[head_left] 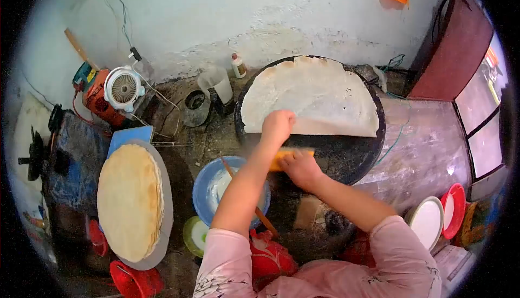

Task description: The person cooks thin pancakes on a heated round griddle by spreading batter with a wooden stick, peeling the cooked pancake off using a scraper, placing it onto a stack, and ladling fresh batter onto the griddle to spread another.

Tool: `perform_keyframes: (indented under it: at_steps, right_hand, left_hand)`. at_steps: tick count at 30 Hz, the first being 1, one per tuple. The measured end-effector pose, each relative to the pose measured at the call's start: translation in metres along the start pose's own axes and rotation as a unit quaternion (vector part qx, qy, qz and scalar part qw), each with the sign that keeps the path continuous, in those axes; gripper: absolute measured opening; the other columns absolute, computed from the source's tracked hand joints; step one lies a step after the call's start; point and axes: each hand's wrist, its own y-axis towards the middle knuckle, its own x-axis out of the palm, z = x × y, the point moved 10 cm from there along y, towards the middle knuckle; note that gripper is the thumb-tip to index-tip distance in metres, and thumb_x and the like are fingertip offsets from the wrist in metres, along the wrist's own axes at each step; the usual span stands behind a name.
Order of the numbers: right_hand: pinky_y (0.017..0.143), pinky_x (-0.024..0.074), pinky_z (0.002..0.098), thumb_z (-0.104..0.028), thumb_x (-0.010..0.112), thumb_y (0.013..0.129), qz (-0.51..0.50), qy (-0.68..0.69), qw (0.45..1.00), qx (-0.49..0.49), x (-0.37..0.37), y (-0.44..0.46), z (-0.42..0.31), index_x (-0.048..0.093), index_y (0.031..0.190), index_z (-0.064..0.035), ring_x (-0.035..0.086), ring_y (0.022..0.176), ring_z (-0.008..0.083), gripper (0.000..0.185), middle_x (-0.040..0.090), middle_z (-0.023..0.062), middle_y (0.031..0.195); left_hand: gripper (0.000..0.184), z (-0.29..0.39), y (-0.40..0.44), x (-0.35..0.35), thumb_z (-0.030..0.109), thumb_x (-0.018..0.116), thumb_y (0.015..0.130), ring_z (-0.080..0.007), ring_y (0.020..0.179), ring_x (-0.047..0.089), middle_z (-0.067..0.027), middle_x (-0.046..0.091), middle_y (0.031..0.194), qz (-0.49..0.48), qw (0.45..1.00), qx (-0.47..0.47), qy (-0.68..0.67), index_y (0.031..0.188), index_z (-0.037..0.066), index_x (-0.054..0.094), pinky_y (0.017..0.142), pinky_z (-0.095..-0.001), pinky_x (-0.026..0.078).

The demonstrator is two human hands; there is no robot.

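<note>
A large thin flatbread (314, 93) lies over the far part of a round black griddle (325, 160), its near edge running straight across. My left hand (278, 127) is closed on that near edge, left of its middle. Just nearer to me, my right hand (301, 169) is closed on a flat yellow-orange piece (277, 160) at the griddle's near left edge; whether it is a cloth or a scraper I cannot tell. Below my left forearm, a blue basin (203, 192) holds white batter, with a wooden stick (265, 223) lying across it.
On the left, a stack of round flatbreads (127, 200) rests on a pale board. Behind it stand a small white blower (124, 88), a clear jug (221, 85) and a small bottle (238, 66). White-filled bowls (427, 223) sit at right; a red-brown panel (452, 49) stands behind.
</note>
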Motion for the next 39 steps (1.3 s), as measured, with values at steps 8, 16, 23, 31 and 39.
perform_keyframes:
  at_steps: [8,16,23,31,39]
  right_hand:
    - [0.059,0.044,0.0388,-0.011,0.05,0.068,0.106,0.168,0.98,-0.022,0.019,0.058,-0.011,0.053,0.07,-0.0046,0.056,0.064,0.0274,0.008,0.054,0.0118,0.067]
    - [0.059,0.0416,0.0355,-0.015,0.054,0.069,0.046,-0.058,0.99,0.123,0.012,0.068,0.081,0.058,0.075,-0.0103,0.054,0.07,0.0222,0.009,0.055,0.0044,0.073]
    - [0.065,0.0454,0.0366,-0.019,0.05,0.076,-0.096,0.055,0.994,-0.001,-0.033,-0.051,0.031,0.055,0.104,-0.0102,0.053,0.079,0.0233,0.03,0.056,0.0046,0.083]
    - [0.06,0.0497,0.0347,-0.021,0.059,0.07,-0.2,0.224,0.953,0.049,-0.098,-0.173,-0.002,0.058,0.107,-0.0131,0.058,0.073,0.0232,0.038,0.06,0.0045,0.083]
    - [0.066,0.0491,0.0399,-0.023,0.064,0.069,-0.134,0.307,0.93,0.153,-0.116,-0.201,-0.013,0.058,0.106,-0.0123,0.058,0.077,0.0281,0.039,0.06,0.0084,0.083]
  left_hand:
    - [0.013,-0.021,0.049,-0.018,0.017,0.063,0.073,-0.0351,0.069,0.058,-0.018,0.06,0.072,0.0,0.998,-0.032,-0.053,0.078,0.005,0.063,0.063,-0.0411,0.045]
    - [0.011,0.049,0.057,-0.043,0.011,0.063,0.072,-0.0308,0.07,0.059,-0.0146,0.062,0.076,0.046,0.996,0.079,0.002,0.081,0.004,0.065,0.063,-0.0352,0.047]
    - [0.018,0.123,-0.039,-0.045,0.0,0.059,0.068,-0.0311,0.085,0.058,-0.0119,0.059,0.087,0.099,0.935,0.324,0.109,0.086,0.004,0.061,0.073,-0.0373,0.049]
    - [0.019,0.06,-0.106,-0.006,0.001,0.056,0.072,-0.0298,0.092,0.056,-0.0128,0.058,0.095,0.074,0.962,0.252,0.079,0.092,0.003,0.058,0.075,-0.0353,0.047]
    - [0.023,0.026,-0.052,-0.075,-0.009,0.054,0.071,-0.0267,0.081,0.061,-0.0147,0.063,0.088,0.195,0.975,0.035,-0.104,0.089,0.0,0.064,0.073,-0.0314,0.047]
